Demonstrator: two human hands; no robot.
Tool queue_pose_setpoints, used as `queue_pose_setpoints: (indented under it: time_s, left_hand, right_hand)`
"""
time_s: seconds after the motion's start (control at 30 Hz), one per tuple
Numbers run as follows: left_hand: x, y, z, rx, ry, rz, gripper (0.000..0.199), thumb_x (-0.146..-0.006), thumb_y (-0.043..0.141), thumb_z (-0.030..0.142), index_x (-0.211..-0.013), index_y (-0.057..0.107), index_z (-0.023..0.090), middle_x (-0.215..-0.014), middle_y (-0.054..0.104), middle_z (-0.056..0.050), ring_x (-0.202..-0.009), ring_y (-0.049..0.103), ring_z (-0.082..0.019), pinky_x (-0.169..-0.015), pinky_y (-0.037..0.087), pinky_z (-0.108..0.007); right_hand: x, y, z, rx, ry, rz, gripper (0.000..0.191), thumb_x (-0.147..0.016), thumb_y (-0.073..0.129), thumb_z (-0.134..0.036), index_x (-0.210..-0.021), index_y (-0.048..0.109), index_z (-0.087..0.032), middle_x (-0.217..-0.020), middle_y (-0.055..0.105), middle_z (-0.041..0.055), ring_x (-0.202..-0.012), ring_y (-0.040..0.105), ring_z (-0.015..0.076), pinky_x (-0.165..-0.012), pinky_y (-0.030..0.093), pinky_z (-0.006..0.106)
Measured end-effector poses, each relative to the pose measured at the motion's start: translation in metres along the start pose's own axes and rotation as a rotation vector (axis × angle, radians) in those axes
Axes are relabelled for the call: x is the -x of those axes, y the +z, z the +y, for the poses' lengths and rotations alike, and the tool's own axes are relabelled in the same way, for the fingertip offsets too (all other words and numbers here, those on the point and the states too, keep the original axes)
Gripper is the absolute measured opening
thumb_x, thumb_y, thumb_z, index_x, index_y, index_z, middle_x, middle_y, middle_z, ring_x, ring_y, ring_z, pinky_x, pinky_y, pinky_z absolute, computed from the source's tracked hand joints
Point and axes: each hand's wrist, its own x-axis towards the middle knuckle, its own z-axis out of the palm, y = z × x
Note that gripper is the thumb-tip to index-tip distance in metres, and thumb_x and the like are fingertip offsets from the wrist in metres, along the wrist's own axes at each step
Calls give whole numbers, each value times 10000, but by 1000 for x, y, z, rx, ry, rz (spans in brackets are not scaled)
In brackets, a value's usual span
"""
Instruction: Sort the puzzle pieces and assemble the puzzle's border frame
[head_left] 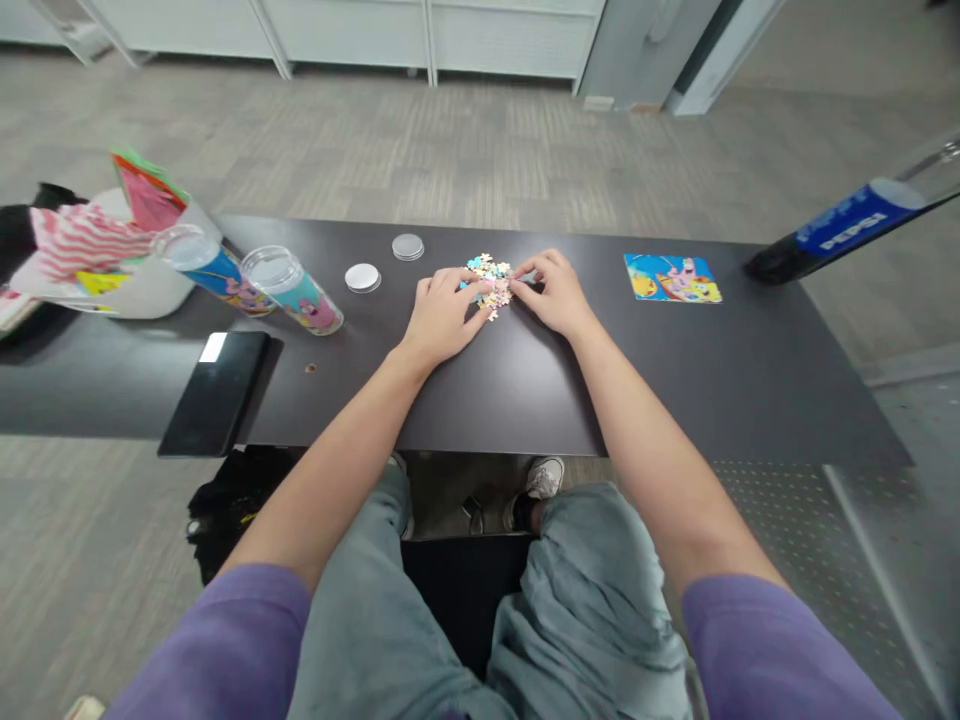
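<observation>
A small heap of colourful jigsaw puzzle pieces (489,268) lies on the dark table between my two hands. My left hand (444,318) rests at the heap's left side, its fingers spread and touching pieces, with thumb and forefinger apart. On the other side, my right hand (556,292) brings thumb and forefinger together at the heap's edge, seemingly around a puzzle piece, though the piece is mostly covered by the fingertips. Some pieces are hidden under my left fingers. Further right lies a flat cartoon picture card (673,278).
Left of my hands are a white round lid (363,277), a clear-looking lid (408,246) and two cartoon-printed clear canisters (294,290). A black phone (216,393) overhangs the near edge. A white basket (161,290) stands far left; a Pepsi bottle (847,232) stands at the right end.
</observation>
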Motion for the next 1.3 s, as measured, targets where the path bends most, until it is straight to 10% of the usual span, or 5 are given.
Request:
queue_pose_setpoints:
  time_s: [0.6,0.77,0.97,1.3]
  left_hand:
    - [-9,-8,1,203,-64,67,278,-1242,730,416,-1216,995,335,-1427,961,-93,-1377,810,-424,-1359,530,-753]
    - [6,-22,-2,421,-78,51,336,-1206,759,340,-1460,976,310,-1355,993,-62,-1205,909,-323,-1205,722,-530]
    - [64,-34,-8,583,-121,3,269,-1166,794,354,-1318,1009,301,-1281,1004,-70,-1161,946,-327,-1146,762,-485]
    - [77,-43,-12,705,-259,-66,268,-1057,918,512,-1148,965,265,-1109,979,-81,-992,869,-268,-910,655,-372]
  right_hand:
    - [-11,2,18,-447,61,70,343,-937,943,-615,-989,729,-352,-962,861,25,-883,746,303,-894,678,503]
    - [30,-22,-12,-505,34,114,394,-984,944,-568,-1319,896,-366,-1045,899,24,-936,818,315,-896,708,529]
    - [96,-38,-65,-485,77,111,179,-1051,930,-487,-1170,959,-357,-1045,925,41,-947,844,318,-860,684,511]
    - [93,-37,-74,-552,227,-8,181,-987,1007,-463,-1060,891,-344,-1028,953,45,-913,879,324,-871,719,499]
